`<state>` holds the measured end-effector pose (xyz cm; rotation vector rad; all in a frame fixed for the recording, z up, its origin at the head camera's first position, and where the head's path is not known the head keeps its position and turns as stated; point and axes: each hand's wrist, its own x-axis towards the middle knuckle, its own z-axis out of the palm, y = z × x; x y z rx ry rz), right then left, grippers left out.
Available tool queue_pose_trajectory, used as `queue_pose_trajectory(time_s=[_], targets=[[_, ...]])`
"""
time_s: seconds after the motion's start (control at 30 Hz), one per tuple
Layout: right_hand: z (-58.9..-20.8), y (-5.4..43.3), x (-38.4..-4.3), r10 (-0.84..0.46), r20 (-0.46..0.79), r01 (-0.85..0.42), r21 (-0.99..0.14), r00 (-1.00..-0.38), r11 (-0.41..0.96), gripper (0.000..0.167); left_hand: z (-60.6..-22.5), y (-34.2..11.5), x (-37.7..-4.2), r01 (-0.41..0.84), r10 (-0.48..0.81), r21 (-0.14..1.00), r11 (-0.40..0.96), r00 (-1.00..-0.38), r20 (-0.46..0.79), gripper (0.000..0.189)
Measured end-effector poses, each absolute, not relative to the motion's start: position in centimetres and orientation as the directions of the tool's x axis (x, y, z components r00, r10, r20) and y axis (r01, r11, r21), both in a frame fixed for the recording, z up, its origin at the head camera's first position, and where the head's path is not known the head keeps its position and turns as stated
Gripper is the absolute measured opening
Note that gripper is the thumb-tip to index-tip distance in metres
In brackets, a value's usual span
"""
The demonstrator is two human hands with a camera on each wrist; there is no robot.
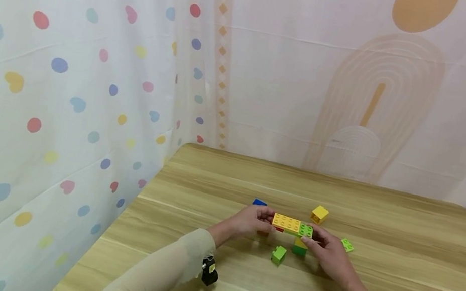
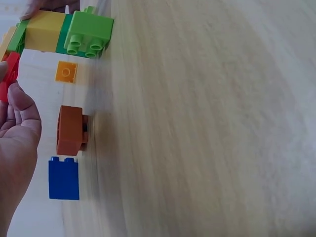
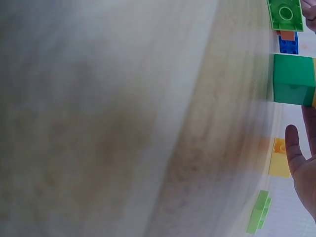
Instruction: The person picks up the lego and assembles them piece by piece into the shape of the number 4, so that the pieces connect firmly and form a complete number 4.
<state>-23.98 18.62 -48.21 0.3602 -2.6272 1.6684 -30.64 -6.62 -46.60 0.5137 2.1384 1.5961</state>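
Both hands hold a built piece of toy bricks over the wooden table. On its top lie a long yellow brick and a light green studded end. My left hand grips the left end, its thumb and fingers on a red brick underneath. At the right end, my right hand pinches the light green part between thumb and fingers. Beneath that end hang a yellow brick and a dark green brick. A loose light green brick sits on the table in front.
A blue brick and a brown brick lie by the left hand. Behind the right hand stands a yellow brick, with a flat light green brick to the right. Curtains hang behind the table.
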Motion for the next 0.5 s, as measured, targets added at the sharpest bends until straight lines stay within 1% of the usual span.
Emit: queue_pose_trajectory(time_s=[0.2, 0.33, 0.5], targets=[[-48.06, 18.56, -23.96, -0.184, 0.119, -0.186, -0.895, -0.976, 0.405, 0.046, -46.60, -6.80, -30.69, 0.021, 0.537, 0.969, 0.247, -0.835, -0.119, 0.038], [-48.14, 18.51, -24.01, -0.188, 0.116, -0.186, -0.893, -0.975, 0.409, 0.046, -46.18, -6.54, -30.21, -0.018, 0.488, 0.965, 0.260, -0.860, -0.148, 0.029], [-48.24, 18.37, -24.05, -0.182, 0.115, -0.181, -0.894, -0.977, 0.411, 0.045, -45.94, -6.02, -29.83, -0.062, 0.423, 0.964, 0.260, -0.890, -0.171, 0.030]])
